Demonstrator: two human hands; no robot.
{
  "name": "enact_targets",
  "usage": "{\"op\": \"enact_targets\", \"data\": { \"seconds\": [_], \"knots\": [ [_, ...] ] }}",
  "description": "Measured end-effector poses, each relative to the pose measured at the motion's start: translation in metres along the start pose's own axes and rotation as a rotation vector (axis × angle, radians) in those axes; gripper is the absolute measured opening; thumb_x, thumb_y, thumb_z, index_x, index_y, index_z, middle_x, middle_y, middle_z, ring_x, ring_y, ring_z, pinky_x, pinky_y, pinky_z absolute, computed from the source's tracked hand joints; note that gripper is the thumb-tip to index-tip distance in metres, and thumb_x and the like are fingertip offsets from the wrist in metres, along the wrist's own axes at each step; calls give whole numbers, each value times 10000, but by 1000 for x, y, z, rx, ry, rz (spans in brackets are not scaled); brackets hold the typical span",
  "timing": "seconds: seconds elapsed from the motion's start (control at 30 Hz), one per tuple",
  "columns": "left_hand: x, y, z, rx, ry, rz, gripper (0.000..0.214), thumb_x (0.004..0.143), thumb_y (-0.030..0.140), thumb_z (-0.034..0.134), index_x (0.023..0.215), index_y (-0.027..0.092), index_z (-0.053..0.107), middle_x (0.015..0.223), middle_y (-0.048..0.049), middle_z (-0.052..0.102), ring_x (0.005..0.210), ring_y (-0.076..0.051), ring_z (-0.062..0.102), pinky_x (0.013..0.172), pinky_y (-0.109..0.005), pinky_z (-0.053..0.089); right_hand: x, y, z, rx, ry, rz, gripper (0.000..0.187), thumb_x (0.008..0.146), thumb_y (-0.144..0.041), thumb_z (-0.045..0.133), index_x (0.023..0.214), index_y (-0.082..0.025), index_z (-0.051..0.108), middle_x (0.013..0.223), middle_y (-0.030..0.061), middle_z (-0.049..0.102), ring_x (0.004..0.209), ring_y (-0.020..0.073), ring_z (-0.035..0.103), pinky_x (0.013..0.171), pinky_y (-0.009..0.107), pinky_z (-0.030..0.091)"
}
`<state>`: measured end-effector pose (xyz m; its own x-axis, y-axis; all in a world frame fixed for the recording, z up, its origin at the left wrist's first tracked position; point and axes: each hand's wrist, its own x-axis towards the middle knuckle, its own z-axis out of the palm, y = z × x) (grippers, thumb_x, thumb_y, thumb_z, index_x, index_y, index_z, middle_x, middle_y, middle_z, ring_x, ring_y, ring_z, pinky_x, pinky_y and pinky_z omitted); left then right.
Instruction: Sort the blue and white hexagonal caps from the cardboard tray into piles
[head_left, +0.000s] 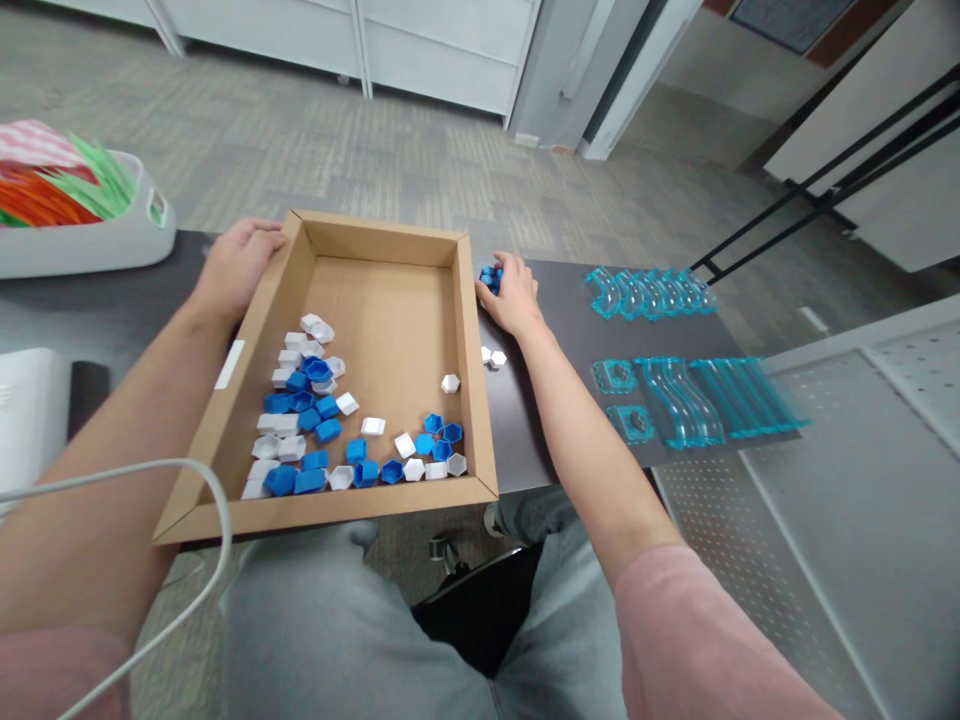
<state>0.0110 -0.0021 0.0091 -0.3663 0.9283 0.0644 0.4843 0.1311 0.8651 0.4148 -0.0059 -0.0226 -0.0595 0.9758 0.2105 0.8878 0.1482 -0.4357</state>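
Observation:
A shallow brown cardboard box (390, 245) sits on the dark table, with blue hexagonal pieces (328, 430) and white hexagonal pieces (373, 426) gathered mostly at its near and left sides. My left hand (238, 262) grips the box's far left corner, fingers resting over the outer rim. Just outside the right wall, my right hand (513, 292) curls round a small cluster of blue hexagonal pieces (491, 278) on the table. Its fingers partly hide them. Two or so white pieces (496, 359) lie on the table below that hand.
Several clear teal plastic parts (679, 400) stand in rows at the table's right, with more curved ones (651, 293) behind. A white bin (142, 215) of coloured strips is at the far left. A white cable (217, 490) loops over the box's near left corner.

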Motion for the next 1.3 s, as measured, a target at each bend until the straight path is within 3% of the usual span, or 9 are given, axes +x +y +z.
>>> {"op": "enact_targets", "data": {
  "seconds": [0.2, 0.37, 0.43, 0.6, 0.73, 0.97, 1.1, 1.17, 1.3],
  "knots": [
    [3, -4, 2, -40, -1, 26, 274, 864, 377, 669, 1079, 213, 718, 1136, -44, 812, 1191, -265, 684, 1176, -383, 559, 1, -5, -9, 49, 100, 14, 773, 1175, -802, 434, 1781, -329, 513, 1716, 208, 652, 1605, 445, 594, 1343, 759, 392],
    [2, -3, 2, -77, -21, 38, 249, 915, 356, 680, 1106, 201, 719, 1214, -64, 824, 1208, -245, 700, 1117, -342, 546, -21, -58, -34, 262, 129, -223, 657, 1217, -728, 415, 1659, -302, 648, 1572, 162, 698, 1459, 388, 670, 1280, 641, 505],
    [4, -5, 3, -81, -37, 35, 239, 936, 359, 686, 1117, 205, 720, 1228, -60, 825, 1203, -238, 712, 1104, -340, 545, -38, -85, -42, 403, -3, -401, 565, 1212, -691, 491, 1523, -290, 739, 1448, 130, 742, 1302, 324, 726, 1177, 529, 579],
    [10, -10, 5, -64, -36, 77, 226, 948, 356, 687, 1121, 221, 742, 1228, -44, 832, 1220, -234, 719, 1103, -346, 541, -77, -130, -47, 511, -598, -841, 265, 1112, -508, 778, 1217, -277, 853, 1183, 57, 827, 1035, 239, 736, 961, 390, 594],
    [7, -6, 5, -58, -8, 67, 277, 907, 345, 665, 1132, 228, 777, 1201, -29, 837, 1210, -239, 727, 1056, -364, 559, -91, -140, -43, 364, -730, -889, 160, 1018, -264, 855, 1166, -319, 881, 1178, 15, 855, 1067, 243, 769, 971, 381, 572],
    [4, -1, 2, -45, -9, 44, 361, 902, 316, 657, 1194, 169, 809, 1265, -53, 851, 1274, -252, 748, 1111, -374, 561, -98, -144, -43, 235, -728, -892, 261, 974, -93, 805, 1175, -254, 845, 1229, 40, 871, 1015, 241, 776, 872, 369, 542],
    [4, -2, 2, -40, 10, 42, 365, 915, 301, 667, 1216, 163, 820, 1244, -44, 851, 1260, -250, 732, 1126, -370, 563, -89, -136, -59, 445, -723, -791, 192, 1046, -282, 836, 1233, -245, 810, 1131, 13, 845, 911, 179, 727, 827, 324, 555],
    [2, 0, 3, -35, 21, 33, 356, 932, 291, 666, 1228, 166, 820, 1225, -40, 843, 1247, -246, 724, 1148, -373, 565, -81, -125, -73, 548, -606, -675, 283, 1070, -431, 847, 1285, -250, 812, 1083, -6, 820, 901, 160, 722, 836, 305, 575],
    [-3, 4, 3, -8, 13, 28, 326, 967, 262, 650, 1237, 164, 805, 1279, -65, 826, 1273, -255, 721, 1235, -406, 550, -58, -88, -94, 666, -221, -420, 467, 1054, -675, 844, 1229, -243, 827, 1082, -22, 797, 963, 154, 759, 845, 305, 596]
  ]
}}
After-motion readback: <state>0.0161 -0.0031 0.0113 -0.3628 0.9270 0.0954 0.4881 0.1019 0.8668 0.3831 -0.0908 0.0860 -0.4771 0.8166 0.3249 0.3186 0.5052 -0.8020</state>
